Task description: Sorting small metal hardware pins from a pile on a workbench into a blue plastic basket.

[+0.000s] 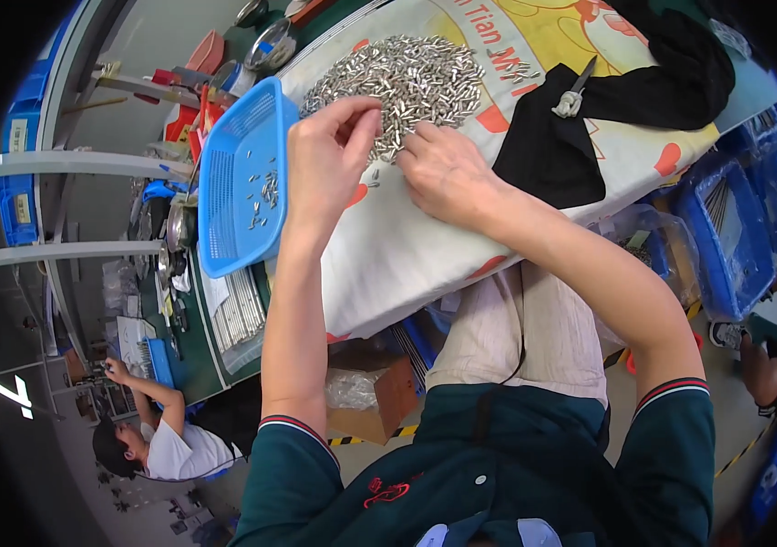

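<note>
A wide heap of small silvery metal pins (397, 77) lies on a printed white cloth (361, 264). My left hand (326, 155) is raised between the heap and a blue plastic basket (283, 128); its fingers are curled in with thumb and fingertips together, and what they hold, if anything, is hidden. At the heap's near edge, my right hand (452, 178) rests with bent, closed fingertips against the pins. Whatever is between those fingertips cannot be made out. Several similar small metal parts (267, 193) are scattered on the basket's floor.
A black cloth (552, 146) and a knife with a wrapped handle (575, 91) lie right of the heap. Blue bins (725, 237) stand off the table's right side. Long metal rods (239, 310) lie near the basket. Another person (179, 438) works at far left.
</note>
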### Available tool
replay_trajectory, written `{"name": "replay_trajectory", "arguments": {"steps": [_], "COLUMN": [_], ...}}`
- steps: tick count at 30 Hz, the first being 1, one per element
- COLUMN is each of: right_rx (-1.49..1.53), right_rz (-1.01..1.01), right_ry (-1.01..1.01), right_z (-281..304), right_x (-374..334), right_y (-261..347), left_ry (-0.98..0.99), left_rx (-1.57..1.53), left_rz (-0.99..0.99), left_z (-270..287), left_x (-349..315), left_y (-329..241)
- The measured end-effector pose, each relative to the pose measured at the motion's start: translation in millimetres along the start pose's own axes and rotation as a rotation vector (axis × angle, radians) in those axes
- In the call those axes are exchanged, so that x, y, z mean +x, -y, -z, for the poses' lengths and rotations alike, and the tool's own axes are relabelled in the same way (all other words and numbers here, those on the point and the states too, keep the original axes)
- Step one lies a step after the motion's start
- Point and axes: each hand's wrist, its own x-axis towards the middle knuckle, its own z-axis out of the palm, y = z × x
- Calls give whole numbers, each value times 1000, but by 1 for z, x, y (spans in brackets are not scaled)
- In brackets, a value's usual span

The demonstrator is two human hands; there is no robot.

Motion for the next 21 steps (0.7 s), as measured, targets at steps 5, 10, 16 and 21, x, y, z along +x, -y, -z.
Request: {"name": "replay_trajectory", "arguments": {"steps": [5, 10, 16, 21], "right_rx": [9, 10, 31, 43], "right_rz": [24, 23, 24, 18], "right_ry": [-38, -19, -52, -41], "right_z": [-9, -7, -5, -5], "right_x": [2, 3, 2, 3], "right_y": [2, 8, 6, 6], "left_ry": [-90, -1, -1, 33], "left_rx": [238, 279, 355, 374], "left_rz": [-13, -43, 13, 95], "left_z": [18, 12, -7, -6], "left_x": [-59, -66, -62, -65], "left_y": [31, 55, 50, 56]}}
